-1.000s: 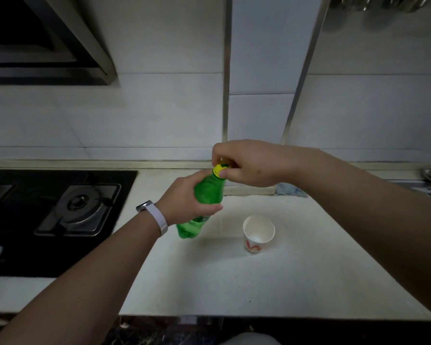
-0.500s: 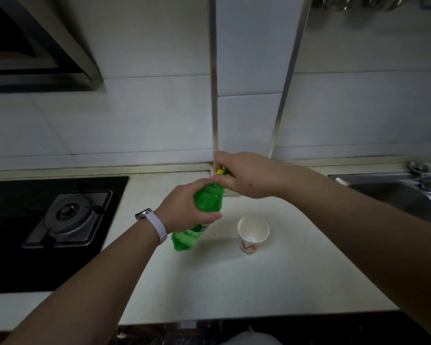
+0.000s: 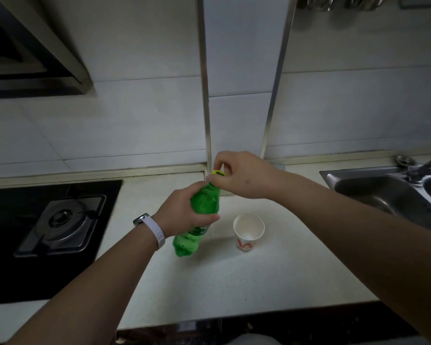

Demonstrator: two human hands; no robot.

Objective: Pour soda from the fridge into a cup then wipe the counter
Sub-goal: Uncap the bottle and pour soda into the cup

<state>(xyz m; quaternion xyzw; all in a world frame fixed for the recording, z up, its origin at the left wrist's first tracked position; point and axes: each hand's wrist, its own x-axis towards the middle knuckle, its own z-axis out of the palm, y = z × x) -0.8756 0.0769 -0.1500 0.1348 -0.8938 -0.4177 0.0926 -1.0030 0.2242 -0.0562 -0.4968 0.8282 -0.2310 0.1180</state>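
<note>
A green soda bottle [image 3: 204, 204] stands tilted on the pale counter [image 3: 234, 282], its base on the surface. My left hand [image 3: 182, 215] grips the bottle round its middle. My right hand [image 3: 244, 174] pinches the yellow cap [image 3: 218, 172] at the bottle's top, just above the neck. A white paper cup [image 3: 248, 230] with a red mark stands upright and empty on the counter, a little to the right of the bottle.
A black gas hob [image 3: 47, 227] fills the counter's left side, under a range hood [image 3: 30, 58]. A steel sink [image 3: 393, 192] with a tap lies at the right. Tiled wall runs behind. The counter's front edge is near me.
My right hand has turned on the cap, which now shows slightly above the neck. The view has shifted so that the sink is in sight at the right.
</note>
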